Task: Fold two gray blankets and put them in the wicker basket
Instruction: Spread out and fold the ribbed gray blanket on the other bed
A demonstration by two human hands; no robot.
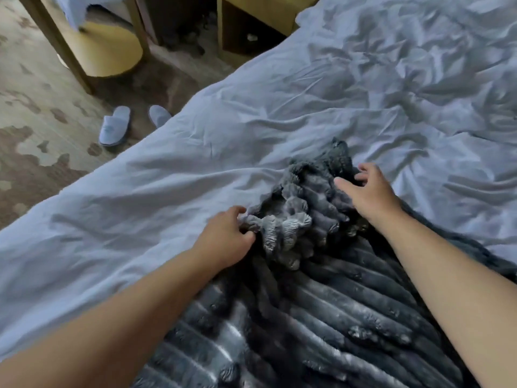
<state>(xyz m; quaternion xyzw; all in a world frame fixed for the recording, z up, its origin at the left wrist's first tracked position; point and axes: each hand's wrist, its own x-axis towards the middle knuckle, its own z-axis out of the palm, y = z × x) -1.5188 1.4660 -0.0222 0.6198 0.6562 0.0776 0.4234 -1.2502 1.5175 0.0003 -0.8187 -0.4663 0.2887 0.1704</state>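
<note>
In the head view, the gray blanket (330, 317) lies on the near right part of the bed (251, 121). Its ribbed body is spread toward the person and its far end is bunched into a heap. The left hand (226, 236) is at the left side of that heap, its fingers (237, 210) curled into a fold of the fabric. The right hand (369, 191) reaches over the far right of the heap with fingers (367, 170) spread apart and clamped on nothing; whether they touch the pile cannot be told.

The main risk, as I judge it, is an uneven lift. With only one hand gripping, a pull would drag the heap sideways and twist it instead of opening it. The plush pile looks thick and slippery, so a shallow pinch could slide off. The left fingers also sit right at the blanket's edge, where they might catch the pale duvet (167, 177) underneath and drag the bedding along. A true corner is not visible in the crumple, so grabbing mid-edge would give a crooked fold.

Only one gray blanket can be made out, and the wicker basket is out of sight. On the floor (33, 113) to the far left stand two slippers (114, 127) just beside the bed, which could trip someone stepping round it. Farther off are a round yellow stool (109, 51) and a wooden nightstand (251, 32).
</note>
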